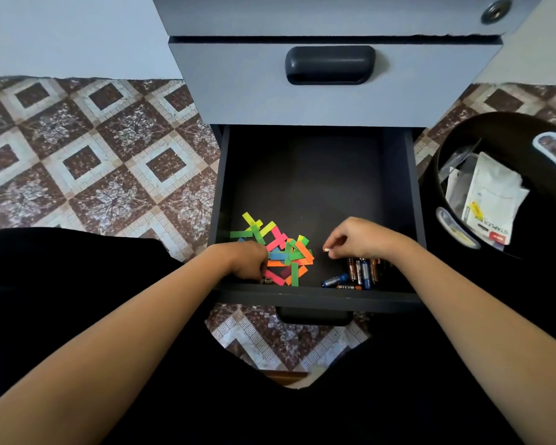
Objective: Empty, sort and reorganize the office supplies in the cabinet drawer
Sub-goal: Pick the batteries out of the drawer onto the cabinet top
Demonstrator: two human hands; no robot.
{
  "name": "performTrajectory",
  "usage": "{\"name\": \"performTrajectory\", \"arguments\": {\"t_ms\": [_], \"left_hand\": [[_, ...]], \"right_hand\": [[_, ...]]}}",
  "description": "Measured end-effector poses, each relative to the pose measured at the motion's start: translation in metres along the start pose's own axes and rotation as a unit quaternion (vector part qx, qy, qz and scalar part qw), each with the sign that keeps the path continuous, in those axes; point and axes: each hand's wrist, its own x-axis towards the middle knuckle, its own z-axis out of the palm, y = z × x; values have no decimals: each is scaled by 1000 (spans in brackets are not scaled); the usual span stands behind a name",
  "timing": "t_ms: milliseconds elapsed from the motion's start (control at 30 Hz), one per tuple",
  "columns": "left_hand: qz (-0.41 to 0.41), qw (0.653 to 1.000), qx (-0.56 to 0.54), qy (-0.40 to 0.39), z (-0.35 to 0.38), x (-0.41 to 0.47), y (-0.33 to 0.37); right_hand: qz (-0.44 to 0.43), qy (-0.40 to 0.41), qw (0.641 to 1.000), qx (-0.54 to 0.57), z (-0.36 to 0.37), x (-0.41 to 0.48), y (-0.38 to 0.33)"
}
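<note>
Green, pink, orange and yellow strips (283, 252) lay in a loose heap near the front of the drawer (305, 175), left of its middle. The batteries (360, 273) were packed side by side in its front right corner, probably to keep each sort apart. The left hand (244, 261) rested at the heap's left edge with fingers curled down. I could not tell whether it gripped anything, perhaps only gathering the strips. The right hand (360, 237) hovered just above the batteries, thumb and fingertips pinched together on a small pale thing (325, 249), likely a stray piece being lifted out. Right of the drawer stood a black bin (546, 220) with papers inside.
</note>
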Motion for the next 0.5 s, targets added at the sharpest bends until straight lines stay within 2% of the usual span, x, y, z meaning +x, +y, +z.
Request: {"name": "performTrajectory", "arguments": {"t_ms": [167, 300, 400, 500], "left_hand": [[31, 993, -112, 33, -22, -13, -6], [53, 944, -310, 99, -47, -34, -13], [57, 923, -352, 142, -56, -42, -20], [47, 920, -360, 146, -57, -41, -25]], "right_hand": [[-16, -47, 995, -88, 15, 2, -5], [-54, -62, 979, -187, 29, 1, -3], [-70, -64, 964, -250, 35, -1, -2], [-77, -64, 957, -272, 38, 0, -2]]}}
